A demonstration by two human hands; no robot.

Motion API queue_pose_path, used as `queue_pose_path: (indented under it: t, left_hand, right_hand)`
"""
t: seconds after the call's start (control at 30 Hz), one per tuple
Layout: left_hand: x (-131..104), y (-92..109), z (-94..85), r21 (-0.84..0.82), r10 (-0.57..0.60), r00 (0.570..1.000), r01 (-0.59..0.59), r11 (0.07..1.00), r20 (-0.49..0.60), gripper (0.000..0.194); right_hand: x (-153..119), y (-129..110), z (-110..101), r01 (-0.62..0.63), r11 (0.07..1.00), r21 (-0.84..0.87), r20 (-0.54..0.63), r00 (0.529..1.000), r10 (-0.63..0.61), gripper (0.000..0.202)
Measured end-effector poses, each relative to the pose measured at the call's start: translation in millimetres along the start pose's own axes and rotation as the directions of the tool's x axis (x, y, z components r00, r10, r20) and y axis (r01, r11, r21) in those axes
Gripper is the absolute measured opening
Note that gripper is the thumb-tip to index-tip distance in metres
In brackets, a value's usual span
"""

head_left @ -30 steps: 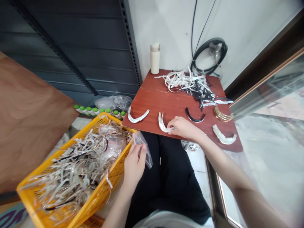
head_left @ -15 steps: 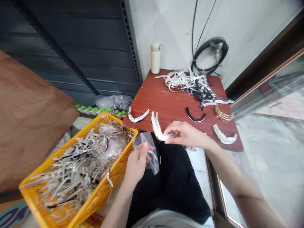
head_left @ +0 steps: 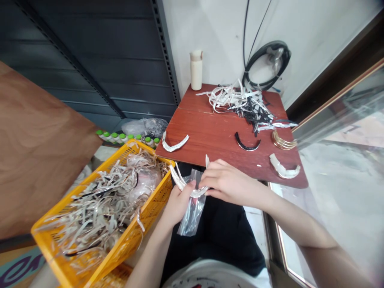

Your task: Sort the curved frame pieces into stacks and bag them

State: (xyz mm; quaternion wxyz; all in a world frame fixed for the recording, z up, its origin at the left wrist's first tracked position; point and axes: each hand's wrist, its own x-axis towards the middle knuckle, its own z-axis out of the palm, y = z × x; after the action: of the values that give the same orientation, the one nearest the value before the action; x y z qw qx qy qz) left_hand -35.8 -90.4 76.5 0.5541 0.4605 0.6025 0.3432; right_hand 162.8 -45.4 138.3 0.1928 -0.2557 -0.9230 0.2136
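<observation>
Over my lap, a bundle of white curved strips [head_left: 178,179] bends in a U between my hands. My left hand [head_left: 180,203] is closed, its thumb pressing on the bundle and a clear plastic bag [head_left: 189,221] held beneath. Part of the bag lies behind the strips and fingers. My right hand [head_left: 225,181] grips the bundle's other side, whose tip sticks up past the fingers. At the table's near left edge lies another white curved bundle [head_left: 174,147]. A black curved strip [head_left: 246,147] rests on the table beyond my right hand.
The yellow crate [head_left: 156,204] at left is heaped with loose strips and plastic. The red-brown table [head_left: 207,132] carries a white and black strip pile [head_left: 246,102], gold curved strips [head_left: 282,141], a wide white curved piece [head_left: 283,168] and a cream bottle [head_left: 196,71]. Green-capped bottles [head_left: 123,137] stand behind the crate.
My right hand has brought the white curved bundle down and left to my left hand, which now grips it together with the bag. The bag hangs lower over my lap.
</observation>
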Motion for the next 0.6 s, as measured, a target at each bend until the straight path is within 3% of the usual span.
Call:
queue_pose_path:
  t: [0.1, 0.17, 0.23, 0.3, 0.4, 0.53, 0.6]
  left_hand:
    - [2, -5, -0.7, -0.082, 0.033, 0.995, -0.041, 0.996, -0.098, 0.044]
    - [3, -6, 0.2, -0.144, 0.023, 0.985, -0.049, 0.988, -0.172, 0.041]
    - [4, -4, 2.7, -0.181, -0.008, 0.970, -0.037, 0.983, -0.243, 0.039]
    - [5, -2, 6.2, -0.184, -0.018, 0.957, -0.037, 0.982, -0.288, 0.040]
    - [3, 1, 11.7, -0.127, 0.037, 0.944, -0.082, 0.989, -0.327, 0.040]
    - [0, 3, 15.7, -0.033, 0.132, 0.907, -0.159, 0.987, -0.400, 0.032]
    - [0, 4, 15.8, -0.020, 0.158, 0.890, -0.185, 0.983, -0.427, 0.030]
  right_hand:
    - [-8, -1, 12, -0.085, 0.996, 0.037, -0.201, 0.975, 0.091, 0.025]
    - [-15, -5, 26, -0.184, 0.973, 0.143, -0.414, 0.881, 0.227, 0.025]
    - [-21, -12, 44, -0.264, 0.915, 0.304, -0.527, 0.754, 0.392, 0.018]
    - [-23, -21, 63, -0.303, 0.840, 0.450, -0.493, 0.700, 0.517, 0.015]
    - [-20, -34, 84, -0.337, 0.731, 0.594, -0.379, 0.684, 0.623, 0.015]
    - [-11, -40, 92, -0.361, 0.633, 0.685, -0.342, 0.608, 0.716, 0.010]
    - [-8, -39, 91, -0.345, 0.632, 0.694, -0.342, 0.615, 0.711, 0.011]
